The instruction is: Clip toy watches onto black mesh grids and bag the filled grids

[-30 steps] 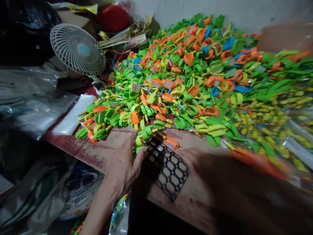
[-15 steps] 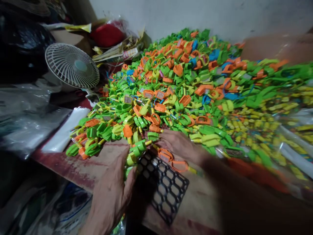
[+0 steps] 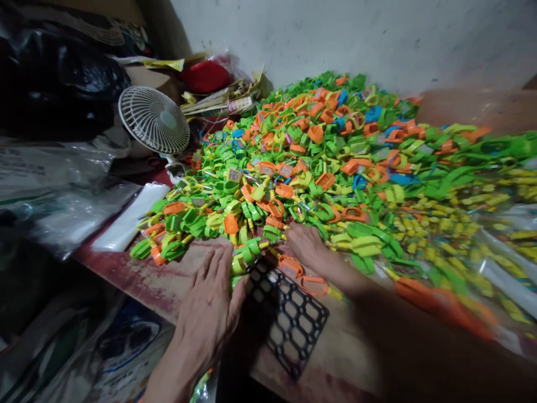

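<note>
A big heap of small plastic pieces [image 3: 335,162], green, yellow, orange and blue, covers most of the worn table [image 3: 176,280]. A black honeycomb grid [image 3: 289,316] lies at the table's near edge. My left hand [image 3: 207,310] lies flat on the table beside the grid's left side, fingers stretched out, touching green and yellow pieces [image 3: 247,254]. My right hand [image 3: 306,243] reaches into the front of the heap, its fingertips buried among the pieces. Two orange pieces [image 3: 302,277] lie just below it on the grid's top edge.
A small white table fan [image 3: 154,120] stands at the back left. Clear plastic bags [image 3: 62,207] and a white packet [image 3: 130,215] lie at the left. Papers and a red object [image 3: 207,75] sit by the wall. More bagged pieces [image 3: 495,246] lie at the right.
My right hand has moved up from the near table edge into the front of the heap. My left hand stays beside the grid. The camera has tilted up slightly.
</note>
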A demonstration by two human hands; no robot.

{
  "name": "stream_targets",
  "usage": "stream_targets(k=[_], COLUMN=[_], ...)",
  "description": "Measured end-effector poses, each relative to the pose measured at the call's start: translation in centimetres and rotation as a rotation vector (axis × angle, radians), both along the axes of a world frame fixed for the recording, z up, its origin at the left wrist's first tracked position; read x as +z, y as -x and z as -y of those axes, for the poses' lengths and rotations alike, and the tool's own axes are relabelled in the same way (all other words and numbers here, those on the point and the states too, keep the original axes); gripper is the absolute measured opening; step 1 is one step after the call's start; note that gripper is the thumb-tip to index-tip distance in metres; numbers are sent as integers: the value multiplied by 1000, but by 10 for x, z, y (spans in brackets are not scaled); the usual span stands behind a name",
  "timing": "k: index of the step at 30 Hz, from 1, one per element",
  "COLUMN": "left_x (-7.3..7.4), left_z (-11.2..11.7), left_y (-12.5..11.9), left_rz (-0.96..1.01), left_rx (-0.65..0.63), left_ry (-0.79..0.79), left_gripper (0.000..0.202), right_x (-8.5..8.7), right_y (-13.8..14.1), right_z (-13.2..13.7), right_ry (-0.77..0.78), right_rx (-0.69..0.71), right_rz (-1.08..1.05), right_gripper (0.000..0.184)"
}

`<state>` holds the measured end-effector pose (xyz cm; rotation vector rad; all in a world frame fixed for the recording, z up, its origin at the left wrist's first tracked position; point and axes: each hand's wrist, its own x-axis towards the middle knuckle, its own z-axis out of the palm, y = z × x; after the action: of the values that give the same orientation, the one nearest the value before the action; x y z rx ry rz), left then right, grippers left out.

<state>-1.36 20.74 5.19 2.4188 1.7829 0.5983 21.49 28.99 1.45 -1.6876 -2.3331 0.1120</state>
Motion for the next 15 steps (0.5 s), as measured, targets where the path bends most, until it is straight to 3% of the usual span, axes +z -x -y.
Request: stream_targets(k=[4, 8, 12, 15], left_x=[16, 31, 25, 17], left_z=[5, 8, 5, 3], left_y=[6, 5, -1, -5], left_rz=[167, 219, 184, 154], left_rx=[-8, 34, -22, -28], left_ry=[130, 116, 123, 109], left_gripper=[70, 65, 55, 49], right_x=[3, 14, 28, 30], right_y=[-10, -19, -8, 17], right_z=[2, 12, 34, 60], right_ry=[-7, -37, -53, 103], right_rx=[-39, -110, -194, -131], right_rz=[-17, -125, -395, -625], right_gripper=[9, 11, 7, 22])
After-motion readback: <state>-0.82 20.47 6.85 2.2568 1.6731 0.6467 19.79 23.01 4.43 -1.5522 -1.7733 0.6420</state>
